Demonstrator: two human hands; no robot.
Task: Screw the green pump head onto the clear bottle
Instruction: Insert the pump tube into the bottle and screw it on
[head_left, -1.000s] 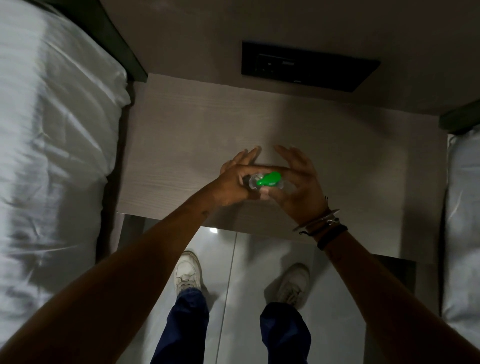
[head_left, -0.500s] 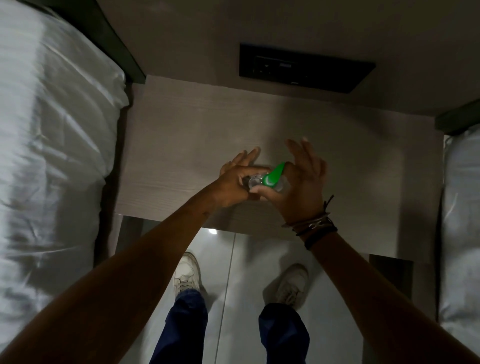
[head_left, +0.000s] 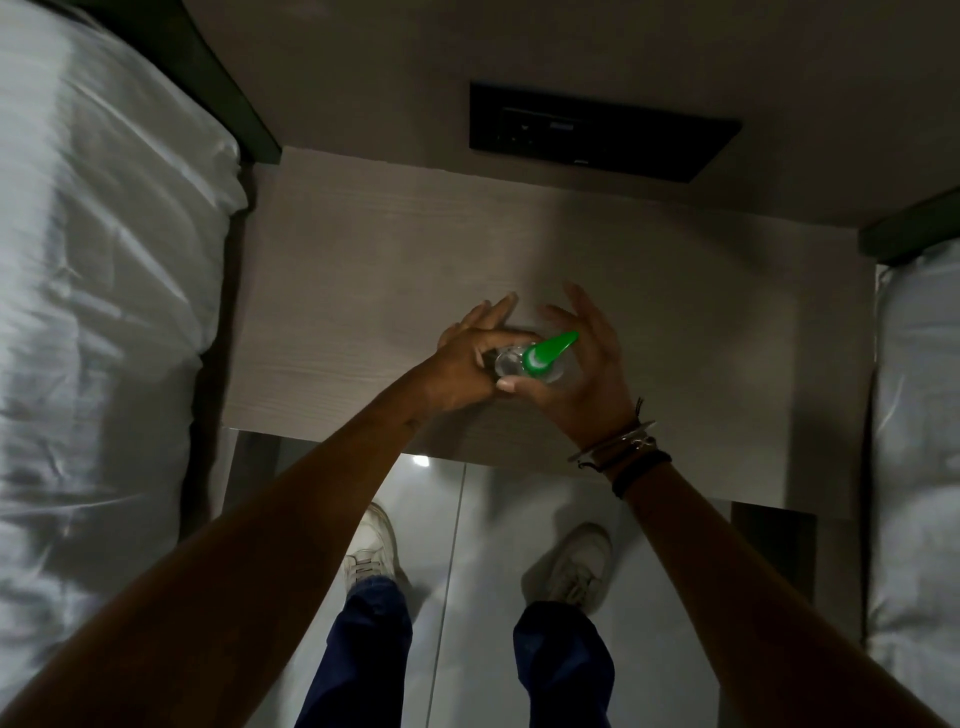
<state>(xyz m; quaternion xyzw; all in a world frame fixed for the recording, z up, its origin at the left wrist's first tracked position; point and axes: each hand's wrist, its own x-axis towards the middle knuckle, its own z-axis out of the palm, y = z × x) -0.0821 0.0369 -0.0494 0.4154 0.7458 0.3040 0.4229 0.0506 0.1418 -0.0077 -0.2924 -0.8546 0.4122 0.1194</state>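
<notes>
The clear bottle (head_left: 506, 362) stands upright on the pale wooden nightstand (head_left: 363, 260), seen from above. The green pump head (head_left: 549, 353) sits on its neck with the spout pointing up and to the right. My left hand (head_left: 467, 358) wraps the bottle from the left, thumb and fingers around its shoulder. My right hand (head_left: 587, 369) cups the pump head from the right, thumb under the collar, fingers spread and curled above the spout. Most of the bottle's body is hidden by both hands.
A white bed (head_left: 104, 312) lies along the left and another white bed (head_left: 919, 441) along the right. A black switch panel (head_left: 597, 137) is on the wall behind the nightstand. My shoes stand on the glossy floor (head_left: 493, 545) below the nightstand's front edge.
The pump spout has turned from pointing right to pointing up and right. My right hand has shifted its fingers around the pump head. The left hand has stayed on the bottle.
</notes>
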